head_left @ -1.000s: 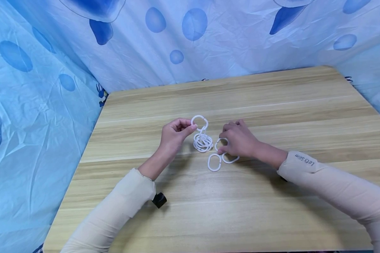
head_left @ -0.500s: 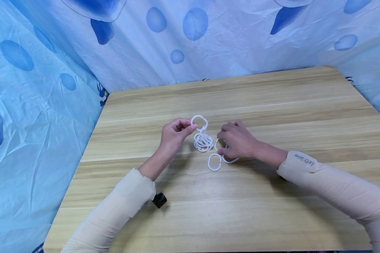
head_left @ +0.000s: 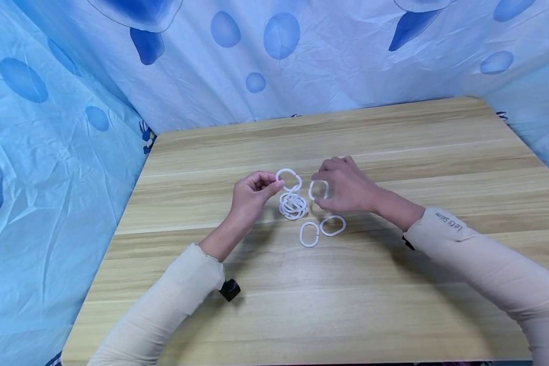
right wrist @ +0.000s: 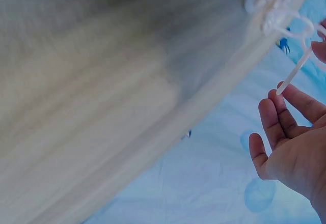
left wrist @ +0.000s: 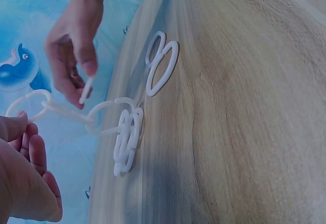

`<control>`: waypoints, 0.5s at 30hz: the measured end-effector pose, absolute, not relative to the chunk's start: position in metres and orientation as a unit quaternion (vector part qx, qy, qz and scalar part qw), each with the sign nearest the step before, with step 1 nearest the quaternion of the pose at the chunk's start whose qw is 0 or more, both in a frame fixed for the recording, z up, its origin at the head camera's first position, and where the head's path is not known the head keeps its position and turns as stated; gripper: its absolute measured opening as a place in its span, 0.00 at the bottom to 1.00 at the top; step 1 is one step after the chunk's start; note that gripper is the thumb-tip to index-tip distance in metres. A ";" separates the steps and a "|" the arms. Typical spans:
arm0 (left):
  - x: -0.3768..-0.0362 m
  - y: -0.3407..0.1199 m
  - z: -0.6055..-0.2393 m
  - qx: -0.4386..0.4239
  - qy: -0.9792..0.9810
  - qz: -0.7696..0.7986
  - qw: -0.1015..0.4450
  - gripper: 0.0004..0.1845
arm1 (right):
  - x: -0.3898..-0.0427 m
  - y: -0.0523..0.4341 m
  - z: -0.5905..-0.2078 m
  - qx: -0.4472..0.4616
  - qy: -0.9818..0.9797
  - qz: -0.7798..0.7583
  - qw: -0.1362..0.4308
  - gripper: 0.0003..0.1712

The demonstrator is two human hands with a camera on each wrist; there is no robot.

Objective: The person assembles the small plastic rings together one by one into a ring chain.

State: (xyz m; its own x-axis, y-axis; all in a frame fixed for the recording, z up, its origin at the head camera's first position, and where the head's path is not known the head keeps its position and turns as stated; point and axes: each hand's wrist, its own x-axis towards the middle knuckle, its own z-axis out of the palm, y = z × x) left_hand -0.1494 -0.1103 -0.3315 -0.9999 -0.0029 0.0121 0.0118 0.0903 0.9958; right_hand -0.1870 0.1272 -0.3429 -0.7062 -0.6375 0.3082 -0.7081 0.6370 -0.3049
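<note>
My left hand (head_left: 254, 195) pinches the top link (head_left: 288, 170) of a white plastic chain between thumb and fingers. Below that link, the rest of the chain (head_left: 294, 206) lies heaped on the table, its links overlapping. In the left wrist view a stretch of linked rings (left wrist: 66, 113) runs from my left fingers down to the heap. My right hand (head_left: 345, 188) holds a single white link (head_left: 310, 191) between thumb and fingertips, raised off the table just right of the chain. Each link is oval with a small gap.
Two loose white links, a left one (head_left: 301, 237) and a right one (head_left: 333, 234), lie side by side in front of the chain. They rest on a wood-grain table (head_left: 274, 305). A blue patterned curtain (head_left: 187, 76) hangs behind and at the sides.
My right hand has lifted one loose link off the table and moved it away from me, uncovering the right loose link. The left hand stays nearly still, its link tilting slightly.
</note>
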 end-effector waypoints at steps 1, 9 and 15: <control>-0.150 -0.110 -0.332 -0.004 -0.738 -0.675 0.005 0.09 | -0.188 0.128 -0.341 0.373 -0.900 0.209 0.090 0.27; -0.150 -0.110 -0.333 -0.004 -0.735 -0.678 -0.003 0.10 | -0.190 0.134 -0.332 0.376 -0.886 0.250 0.106 0.26; -0.150 -0.110 -0.334 -0.004 -0.732 -0.681 -0.005 0.10 | -0.191 0.135 -0.321 0.379 -0.879 0.262 0.120 0.25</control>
State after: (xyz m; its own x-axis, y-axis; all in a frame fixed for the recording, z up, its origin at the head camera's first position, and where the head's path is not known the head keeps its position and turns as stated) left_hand -0.1503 -0.1097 -0.3336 -0.9999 0.0130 -0.0021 -0.0012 0.0712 0.9975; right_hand -0.1907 0.1355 -0.3215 -0.6836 -0.6037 0.4101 -0.7297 0.5756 -0.3691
